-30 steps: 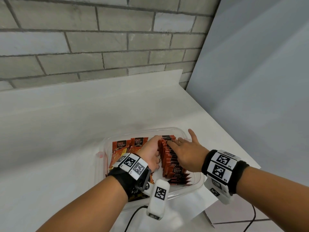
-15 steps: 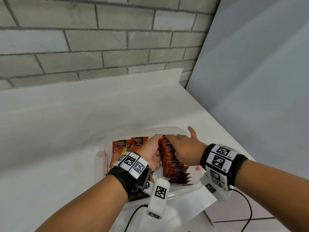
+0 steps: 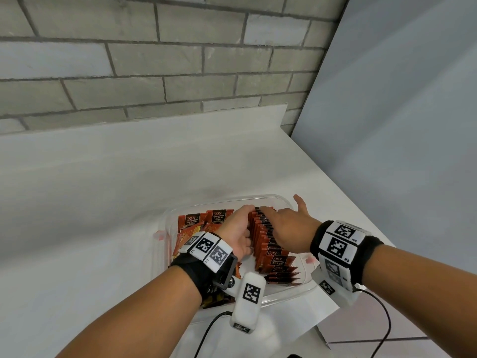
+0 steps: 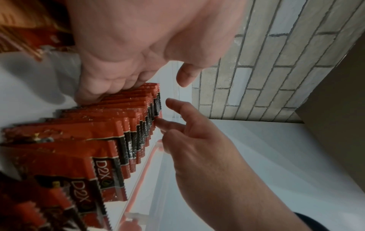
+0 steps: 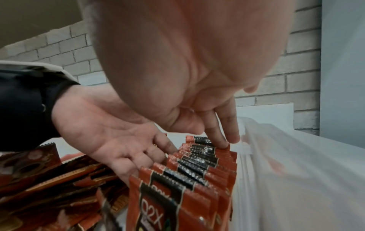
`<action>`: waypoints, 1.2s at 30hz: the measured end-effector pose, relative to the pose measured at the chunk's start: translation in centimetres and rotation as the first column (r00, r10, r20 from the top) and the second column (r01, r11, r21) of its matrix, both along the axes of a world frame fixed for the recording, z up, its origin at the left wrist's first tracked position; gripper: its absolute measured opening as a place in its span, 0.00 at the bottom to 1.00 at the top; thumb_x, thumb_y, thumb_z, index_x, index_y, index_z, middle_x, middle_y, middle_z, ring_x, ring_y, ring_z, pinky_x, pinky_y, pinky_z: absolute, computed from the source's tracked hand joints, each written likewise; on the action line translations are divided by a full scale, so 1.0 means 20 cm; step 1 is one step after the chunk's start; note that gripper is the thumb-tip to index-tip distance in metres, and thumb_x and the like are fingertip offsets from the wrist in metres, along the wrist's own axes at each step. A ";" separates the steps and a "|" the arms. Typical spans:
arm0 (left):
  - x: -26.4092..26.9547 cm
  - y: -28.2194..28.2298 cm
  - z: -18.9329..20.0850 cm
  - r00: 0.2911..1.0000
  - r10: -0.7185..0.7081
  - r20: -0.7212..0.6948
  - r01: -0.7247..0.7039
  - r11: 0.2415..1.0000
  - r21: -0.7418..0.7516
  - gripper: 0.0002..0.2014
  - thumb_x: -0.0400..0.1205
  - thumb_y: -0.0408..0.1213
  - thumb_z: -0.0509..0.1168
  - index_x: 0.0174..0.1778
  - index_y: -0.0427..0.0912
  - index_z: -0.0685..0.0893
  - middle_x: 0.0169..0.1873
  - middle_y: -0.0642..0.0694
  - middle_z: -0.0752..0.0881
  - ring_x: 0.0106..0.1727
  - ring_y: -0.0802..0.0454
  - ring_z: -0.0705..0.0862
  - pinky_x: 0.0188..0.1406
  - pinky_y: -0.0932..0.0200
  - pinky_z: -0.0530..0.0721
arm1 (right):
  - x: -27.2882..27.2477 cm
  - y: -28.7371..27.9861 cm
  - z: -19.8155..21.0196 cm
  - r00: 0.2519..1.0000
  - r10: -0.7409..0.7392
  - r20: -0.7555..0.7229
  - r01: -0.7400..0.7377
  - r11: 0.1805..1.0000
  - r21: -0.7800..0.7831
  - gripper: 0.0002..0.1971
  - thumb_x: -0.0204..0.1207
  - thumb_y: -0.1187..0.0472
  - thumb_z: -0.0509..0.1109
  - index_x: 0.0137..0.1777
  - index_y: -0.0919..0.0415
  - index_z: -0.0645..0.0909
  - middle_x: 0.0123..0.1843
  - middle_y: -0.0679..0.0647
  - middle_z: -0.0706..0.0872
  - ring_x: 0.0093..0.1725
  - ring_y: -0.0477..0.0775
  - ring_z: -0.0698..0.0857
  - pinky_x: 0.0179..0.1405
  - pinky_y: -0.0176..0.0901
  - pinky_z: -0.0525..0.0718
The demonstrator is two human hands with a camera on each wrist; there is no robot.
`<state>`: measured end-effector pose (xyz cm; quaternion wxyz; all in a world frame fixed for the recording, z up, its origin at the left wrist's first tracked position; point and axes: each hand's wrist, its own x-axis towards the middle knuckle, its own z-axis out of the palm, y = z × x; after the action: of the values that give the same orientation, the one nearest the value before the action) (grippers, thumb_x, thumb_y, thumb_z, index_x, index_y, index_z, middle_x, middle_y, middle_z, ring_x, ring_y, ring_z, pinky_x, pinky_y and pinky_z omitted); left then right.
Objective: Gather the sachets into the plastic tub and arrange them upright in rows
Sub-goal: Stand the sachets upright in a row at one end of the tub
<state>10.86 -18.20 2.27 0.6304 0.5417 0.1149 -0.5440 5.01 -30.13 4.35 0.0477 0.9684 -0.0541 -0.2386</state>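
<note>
- Orange-red sachets [image 3: 268, 244] with a black band and "D2X" print stand on edge in one row along the right half of the clear plastic tub [image 3: 304, 285], packed face to face.
- More sachets of the same kind, the loose sachets [image 3: 196, 223], lie flat or lean in a jumble in the tub's left half, behind the left wrist.
- Left hand [image 3: 237, 233] is set against the left side of the row, palm turned toward it; its fingers [image 5: 158, 150] are straight and close together, their tips touching the sachets' left edges.
- Right hand [image 3: 286, 228] lies over the far part of the row from the right, thumb lifted clear; its fingers [image 5: 219, 136] are held together and press down on the top edges of the farthest sachets.
- Neither hand pinches or lifts a sachet; both touch the row with straight fingers.
- Plastic tub sits on the white tabletop [image 3: 103, 202] near its right front corner, with a pink clip showing on its left and right rims.
- Grey brick wall [image 3: 154, 60] stands behind the tabletop, and a plain pale panel [image 3: 400, 125] rises on the right.
- Both wrists carry black bands with white blocks printed in black squares.
</note>
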 end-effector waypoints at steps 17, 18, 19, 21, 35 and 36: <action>-0.02 0.04 0.06 0.995 -0.048 -0.082 0.052 0.997 0.049 0.30 0.86 0.48 0.56 0.79 0.33 0.63 0.63 0.37 0.71 0.75 0.27 0.65 0.72 0.26 0.59 | -0.21 0.02 0.11 0.994 0.007 -0.110 0.032 0.936 0.351 0.19 0.69 0.47 0.78 0.51 0.57 0.77 0.46 0.51 0.82 0.44 0.53 0.79 0.39 0.44 0.76; -0.03 0.04 0.06 0.995 -0.047 -0.084 0.051 0.997 0.052 0.29 0.86 0.48 0.56 0.79 0.34 0.63 0.66 0.35 0.71 0.76 0.26 0.64 0.72 0.26 0.58 | -0.21 0.03 0.10 0.992 0.026 -0.125 0.016 0.947 0.321 0.20 0.69 0.46 0.78 0.51 0.57 0.77 0.44 0.49 0.81 0.42 0.52 0.78 0.36 0.43 0.75; -0.03 0.04 0.06 0.995 -0.047 -0.089 0.052 0.997 0.052 0.29 0.86 0.48 0.56 0.78 0.34 0.64 0.70 0.34 0.70 0.76 0.25 0.63 0.72 0.25 0.57 | -0.20 0.03 0.10 0.991 0.041 -0.129 -0.001 0.956 0.294 0.20 0.68 0.46 0.78 0.51 0.56 0.77 0.42 0.48 0.80 0.40 0.51 0.77 0.33 0.41 0.72; -0.03 0.03 0.06 0.994 -0.049 -0.100 0.054 0.997 0.048 0.28 0.87 0.48 0.55 0.77 0.33 0.65 0.73 0.32 0.69 0.77 0.25 0.62 0.73 0.25 0.54 | -0.19 0.03 0.09 0.989 0.067 -0.129 -0.034 0.969 0.246 0.19 0.69 0.47 0.77 0.51 0.56 0.77 0.40 0.46 0.77 0.40 0.50 0.76 0.30 0.39 0.69; -0.03 0.04 0.06 0.990 -0.076 -0.120 0.078 0.997 0.012 0.16 0.86 0.47 0.56 0.42 0.36 0.74 0.70 0.31 0.71 0.77 0.25 0.64 0.74 0.22 0.54 | -0.17 0.06 0.05 0.983 0.168 -0.071 -0.160 0.982 0.102 0.13 0.73 0.52 0.73 0.46 0.53 0.71 0.42 0.48 0.75 0.39 0.52 0.74 0.25 0.37 0.63; -0.03 0.04 0.07 0.990 -0.077 -0.118 0.079 0.997 0.013 0.15 0.86 0.46 0.57 0.40 0.38 0.73 0.69 0.32 0.71 0.77 0.24 0.64 0.74 0.22 0.55 | -0.16 0.05 0.06 0.984 0.173 -0.050 -0.168 0.982 0.087 0.11 0.74 0.53 0.72 0.47 0.53 0.71 0.42 0.48 0.75 0.38 0.52 0.74 0.24 0.37 0.62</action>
<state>10.22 -17.31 3.57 0.5961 0.5182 0.1354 -0.5982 1.81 -29.07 5.47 0.0295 0.9634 0.0405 -0.2634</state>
